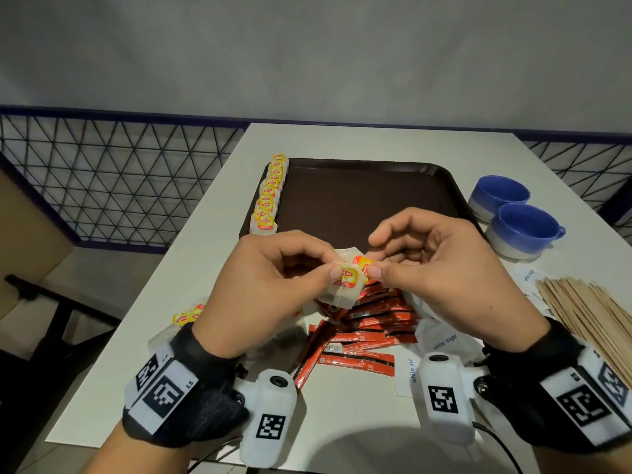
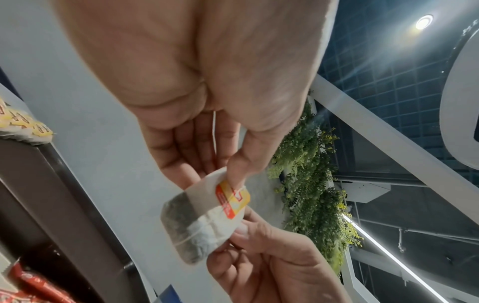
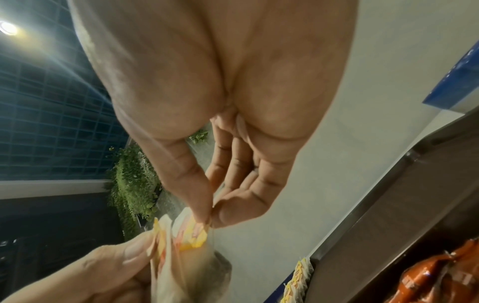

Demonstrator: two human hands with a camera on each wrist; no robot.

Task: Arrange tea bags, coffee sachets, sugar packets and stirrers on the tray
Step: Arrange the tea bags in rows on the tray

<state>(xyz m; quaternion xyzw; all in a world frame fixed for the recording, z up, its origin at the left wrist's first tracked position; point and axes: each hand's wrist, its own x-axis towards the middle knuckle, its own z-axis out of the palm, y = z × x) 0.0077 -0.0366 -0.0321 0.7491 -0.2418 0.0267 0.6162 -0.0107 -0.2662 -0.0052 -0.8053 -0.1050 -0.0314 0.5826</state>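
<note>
Both hands are raised over the table in front of the dark brown tray (image 1: 376, 200). My left hand (image 1: 333, 270) pinches a white tea bag (image 1: 342, 295) with a yellow and red tag between thumb and fingers; the left wrist view shows this tea bag (image 2: 199, 221) too. My right hand (image 1: 374, 268) pinches the tag of a second tea bag (image 1: 362, 265) pressed against the first; the right wrist view shows its thumb and forefinger closed on that tag (image 3: 193, 233). A row of tea bags (image 1: 268, 196) lies along the tray's left edge. Under the hands lie red coffee sachets (image 1: 369, 323).
White sugar packets (image 1: 444, 340) lie right of the sachets. Wooden stirrers (image 1: 595, 313) are heaped at the right edge. Two blue cups (image 1: 523, 230) stand right of the tray. More tea bags (image 1: 188, 316) sit by my left wrist. A wire fence borders the table.
</note>
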